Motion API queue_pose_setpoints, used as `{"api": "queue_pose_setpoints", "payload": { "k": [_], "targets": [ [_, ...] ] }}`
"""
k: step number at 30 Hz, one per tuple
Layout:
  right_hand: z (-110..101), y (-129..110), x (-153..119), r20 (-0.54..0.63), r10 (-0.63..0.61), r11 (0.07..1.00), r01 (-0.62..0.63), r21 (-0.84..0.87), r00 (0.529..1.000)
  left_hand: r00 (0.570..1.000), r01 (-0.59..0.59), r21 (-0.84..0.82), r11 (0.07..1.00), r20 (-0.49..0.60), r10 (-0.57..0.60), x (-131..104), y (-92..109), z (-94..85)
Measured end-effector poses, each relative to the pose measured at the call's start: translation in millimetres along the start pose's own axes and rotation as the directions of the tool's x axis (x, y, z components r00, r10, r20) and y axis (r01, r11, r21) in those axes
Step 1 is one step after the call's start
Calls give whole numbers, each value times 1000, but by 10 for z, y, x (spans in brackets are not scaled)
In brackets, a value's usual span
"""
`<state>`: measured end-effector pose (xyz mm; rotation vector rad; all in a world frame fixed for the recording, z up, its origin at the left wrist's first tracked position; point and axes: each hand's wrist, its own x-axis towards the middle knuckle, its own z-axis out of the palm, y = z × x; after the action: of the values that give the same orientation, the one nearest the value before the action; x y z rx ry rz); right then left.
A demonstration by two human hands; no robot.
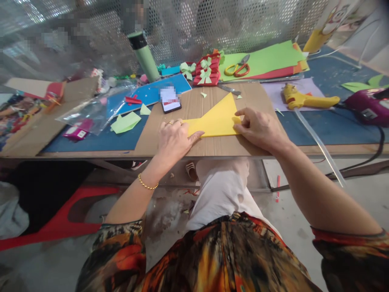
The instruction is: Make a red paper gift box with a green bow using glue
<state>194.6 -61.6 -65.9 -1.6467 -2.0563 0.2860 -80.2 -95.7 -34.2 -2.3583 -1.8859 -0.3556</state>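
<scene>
A folded sheet of yellow paper [221, 117] lies on the cardboard, its upper part rising to a point. My left hand [174, 138] grips its left end, fingers curled over it and thumb stretched along the lower edge. At the right edge, my right hand [259, 127] pinches the paper between thumb and fingers. The layers under the fingers are partly hidden. Beneath both hands is a piece of brown cardboard [158, 142]. Just beyond the paper lie small pale green scraps and a grey blade-like tool [229, 89].
A phone [170, 99] lies left of the paper. Behind are a green bottle [146, 56], red bundles with green bows [208, 71], scissors [238, 69] and green sheets [267, 59]. A yellow glue gun [310, 99] with a clear glue stick [319, 142] extends over the right front edge.
</scene>
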Motion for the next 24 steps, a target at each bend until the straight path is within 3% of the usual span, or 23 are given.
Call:
{"api": "queue_pose_setpoints", "payload": {
  "k": [12,16,21,24],
  "targets": [
    [1,-19,6,14,24,1000,-23,-20,1000,998,61,55,997,3,-61,-15,86,41],
    [-20,-54,1,21,36,999,-36,-38,999,998,42,69,997,-45,-39,-1,53,102],
    [-26,-76,-5,46,40,994,-35,-103,998,964,-142,93,985,-211,159,17,-5,244],
    [-13,-42,-3,27,23,994,-20,-109,999,926,-290,121,949,-215,310,23,-27,333]
  ]
}}
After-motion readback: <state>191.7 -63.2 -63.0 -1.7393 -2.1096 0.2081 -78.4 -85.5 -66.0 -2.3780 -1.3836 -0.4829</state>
